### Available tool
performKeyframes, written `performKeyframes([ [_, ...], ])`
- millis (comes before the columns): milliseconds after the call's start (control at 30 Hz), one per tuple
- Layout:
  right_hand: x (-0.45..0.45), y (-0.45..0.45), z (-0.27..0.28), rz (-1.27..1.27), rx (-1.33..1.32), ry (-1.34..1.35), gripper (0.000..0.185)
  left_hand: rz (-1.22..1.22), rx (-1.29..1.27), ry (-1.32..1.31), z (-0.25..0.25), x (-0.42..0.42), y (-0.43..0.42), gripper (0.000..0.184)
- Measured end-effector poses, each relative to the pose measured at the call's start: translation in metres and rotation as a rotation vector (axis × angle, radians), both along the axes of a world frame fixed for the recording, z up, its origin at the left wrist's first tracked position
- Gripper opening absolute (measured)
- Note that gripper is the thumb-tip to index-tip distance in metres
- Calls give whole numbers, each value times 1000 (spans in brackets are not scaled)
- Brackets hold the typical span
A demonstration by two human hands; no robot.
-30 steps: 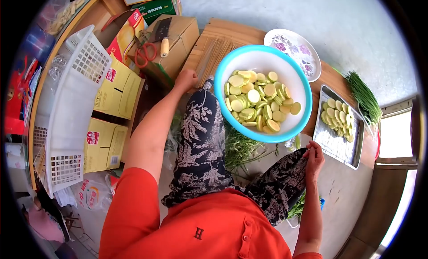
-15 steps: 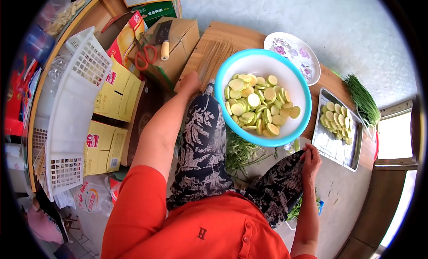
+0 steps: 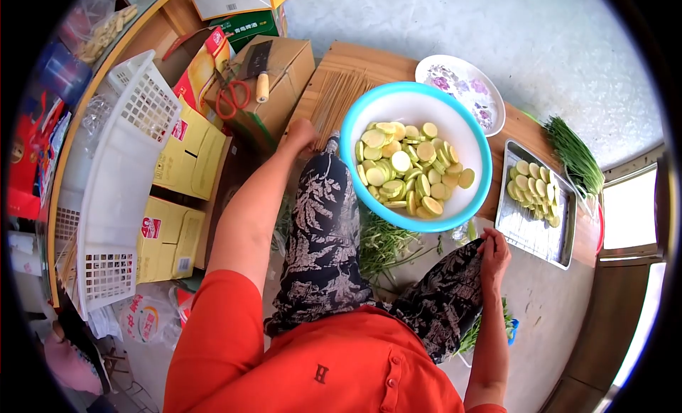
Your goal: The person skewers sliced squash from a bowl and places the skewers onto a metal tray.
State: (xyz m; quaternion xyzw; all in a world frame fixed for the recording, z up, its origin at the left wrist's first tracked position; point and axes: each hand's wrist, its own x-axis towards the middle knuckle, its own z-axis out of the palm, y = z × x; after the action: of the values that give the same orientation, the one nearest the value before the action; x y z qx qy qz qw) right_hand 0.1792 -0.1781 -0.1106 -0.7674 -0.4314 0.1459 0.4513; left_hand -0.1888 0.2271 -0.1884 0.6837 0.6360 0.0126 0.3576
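A white basin with a blue rim holds many round green-edged vegetable slices. At the table's left edge, my left hand is closed beside a bundle of thin wooden skewers; whether it grips any is hidden. My right hand rests near my knee with its fingers curled, and what is between them, if anything, is too small to tell. A metal tray to the right carries overlapping slices laid in rows.
Behind the basin is a flowered plate. Long green stalks lie at the table's right. At left stand a cardboard box with a cleaver and red-handled scissors, yellow cartons and a white plastic basket.
My left arm has shifted slightly, its hand staying by the skewers. My right hand has lowered a little against my knee. The view has moved slightly; the slices look unchanged.
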Motion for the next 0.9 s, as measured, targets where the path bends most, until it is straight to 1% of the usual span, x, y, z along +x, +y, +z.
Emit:
performKeyframes([
  [33, 0, 1, 1, -1, -5, 9, 19, 11, -72, -89, 2, -2, 2, 26],
  [67, -1, 1, 1, -2, -3, 13, 19, 11, -70, -85, 3, -5, 2, 26],
  [133, -1, 1, 1, 4, 3, 2, 19, 198, -170, -420, 10, -10, -1, 18],
  [167, 0, 0, 0, 0, 4, 5, 19, 194, -169, -416, 16, -12, -4, 18],
  [233, 2, 1, -4, 20, 33, 44, 19, 241, -274, -626, 39, -14, -11, 11],
  [267, 3, 1, -3, 13, 37, 47, 19, 233, -272, -622, 53, -14, -15, 11],
  [333, 1, 2, 0, 21, 25, 51, 19, 124, -315, -817, 85, -12, -26, 7],
  [367, -4, 4, 7, 16, 9, 54, 18, 86, -287, -881, 108, -4, -42, 6],
  [400, -10, 7, 16, -7, 3, 66, 18, 69, -303, -866, 130, 7, -59, 6],
  [467, -26, 15, 31, 24, 57, 334, 19, -134, -335, -943, 165, 32, -100, 8],
  [533, -37, 26, 37, 152, 167, 543, 26, -278, -374, -909, 181, 62, -150, 11],
  [567, -46, 30, 43, 180, 172, 617, 31, -365, -403, -855, 183, 76, -172, 12],
  [633, -60, 36, 54, 251, 198, 779, 42, -497, -456, -758, 176, 103, -211, 12],
  [667, -65, 37, 57, 258, 221, 875, 43, -542, -484, -715, 168, 114, -227, 12],
  [733, -72, 35, 56, 215, 255, 1028, 37, -595, -443, -617, 156, 128, -252, 11],
  [767, -71, 31, 50, 207, 252, 1035, 37, -628, -474, -630, 151, 131, -258, 12],
  [800, -68, 26, 40, 217, 251, 1055, 32, -630, -482, -624, 148, 131, -260, 12],
  [867, -60, 19, 29, 218, 253, 1079, 29, -713, -514, -547, 150, 134, -254, 16],
  [900, -57, 15, 25, 198, 282, 1066, 27, -772, -318, -456, 154, 135, -238, 19],
])
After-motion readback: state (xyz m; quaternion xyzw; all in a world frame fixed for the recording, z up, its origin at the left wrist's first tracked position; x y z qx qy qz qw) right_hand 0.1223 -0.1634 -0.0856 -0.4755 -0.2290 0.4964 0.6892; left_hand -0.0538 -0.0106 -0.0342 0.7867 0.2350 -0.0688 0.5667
